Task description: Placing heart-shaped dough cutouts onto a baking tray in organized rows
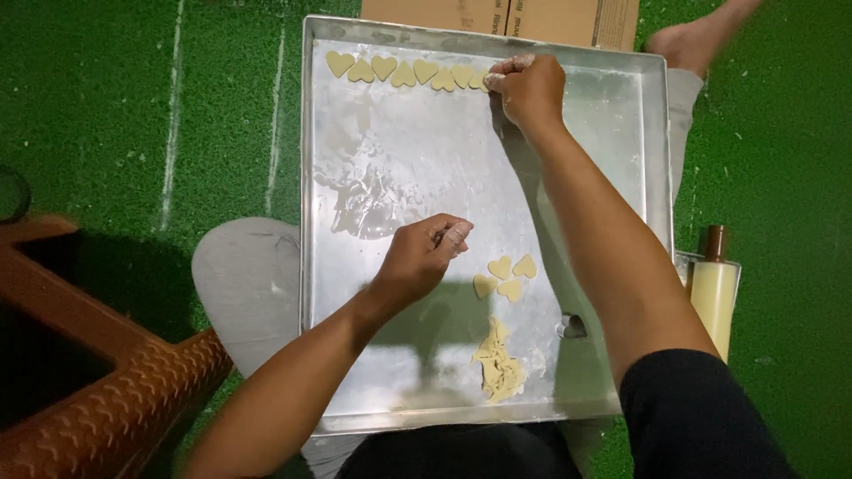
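Note:
A large metal baking tray (390, 168) rests on my lap. Along its far edge lies a row of several heart-shaped dough pieces (404, 71). My right hand (530, 89) reaches to the right end of that row, fingers pinched on a heart-shaped dough piece (491, 81) there. My left hand (423, 255) hovers over the tray's middle with floury fingers curled; whether it holds anything I cannot tell. Three more dough hearts (506, 276) lie just right of it. A scrap of leftover dough (497, 364) and a small metal heart cutter (571, 326) sit near the tray's front edge.
A rolling pin (713, 288) with a brown handle lies right of the tray on green artificial turf (106, 115). A cardboard box (501, 18) stands behind the tray. A brown plastic piece of furniture (98, 381) is at lower left. A bare foot (697, 40) shows top right.

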